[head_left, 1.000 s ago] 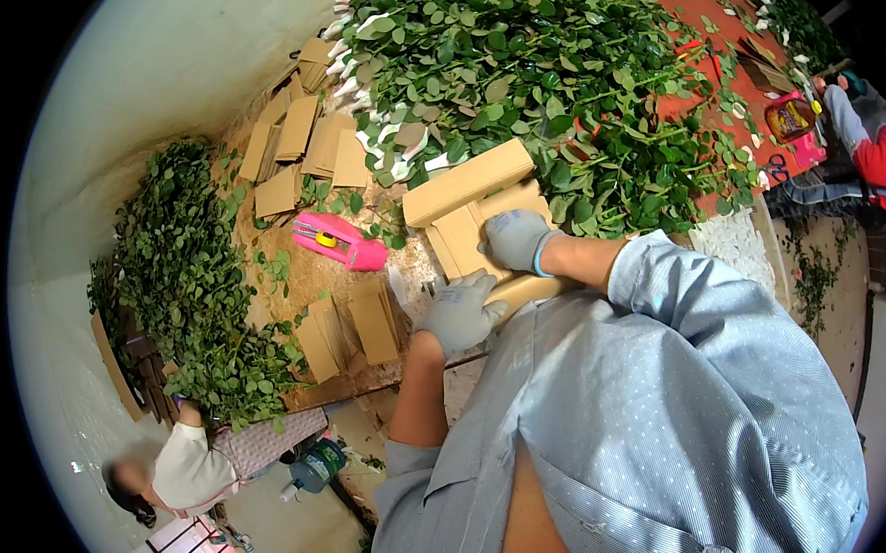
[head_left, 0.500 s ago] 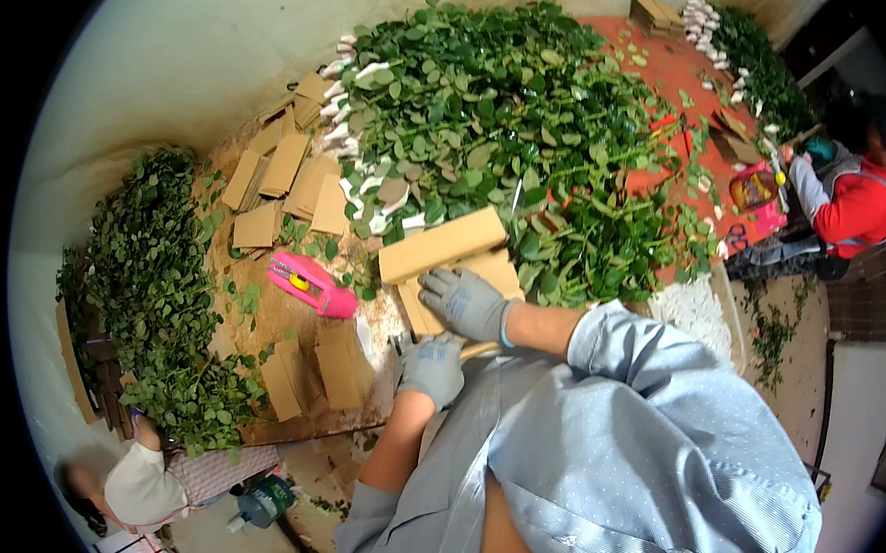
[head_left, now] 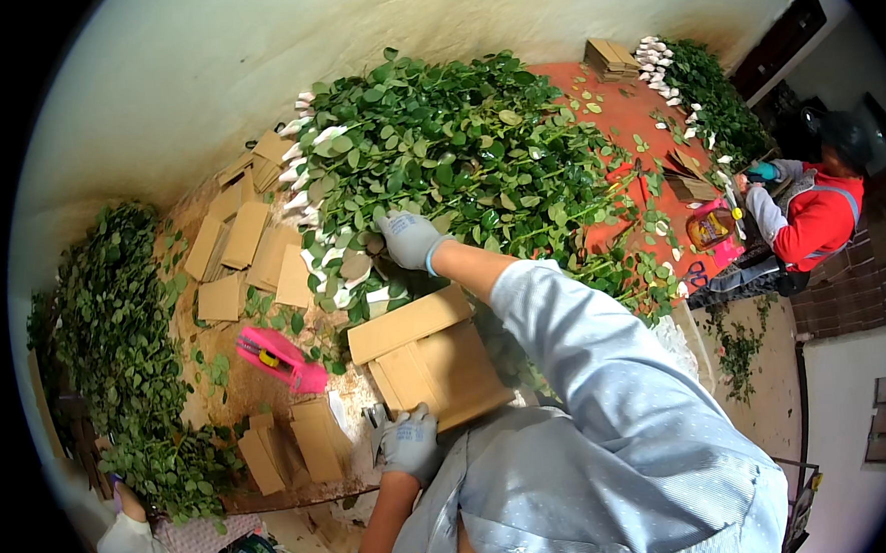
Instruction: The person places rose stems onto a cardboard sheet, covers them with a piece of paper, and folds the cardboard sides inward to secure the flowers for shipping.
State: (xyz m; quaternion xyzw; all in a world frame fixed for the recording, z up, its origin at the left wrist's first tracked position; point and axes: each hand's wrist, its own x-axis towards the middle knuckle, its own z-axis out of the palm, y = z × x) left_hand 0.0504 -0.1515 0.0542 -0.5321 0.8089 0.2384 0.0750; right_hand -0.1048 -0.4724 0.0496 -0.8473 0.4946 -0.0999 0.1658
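My right hand (head_left: 411, 240), in a grey glove, is stretched out over a big pile of leafy green stems (head_left: 477, 155). Its fingers are apart among the leaves, with no held thing showing. Close to my body, my left hand (head_left: 412, 444), gloved alike, is curled at the lower edge of a folded cardboard piece (head_left: 458, 371). A small metal and dark object (head_left: 375, 422) shows beside its fingers; whether the hand grips that or the cardboard is unclear. A long cardboard strip (head_left: 410, 323) lies across the cardboard's far side. White wrapped ends (head_left: 295, 174) line the pile's left edge.
A pink tool (head_left: 282, 360) lies left of the cardboard. Cardboard pieces (head_left: 245, 235) are scattered behind it, others (head_left: 316, 438) at the near edge. Another leafy pile (head_left: 115, 334) fills the left. A co-worker in red (head_left: 826, 216) is at right; another person (head_left: 137, 548) is lower left.
My right hand has left the cardboard and reached forward over the leafy pile. My left hand stays at the cardboard's near edge. The view has shifted, and more of the cardboard shows.
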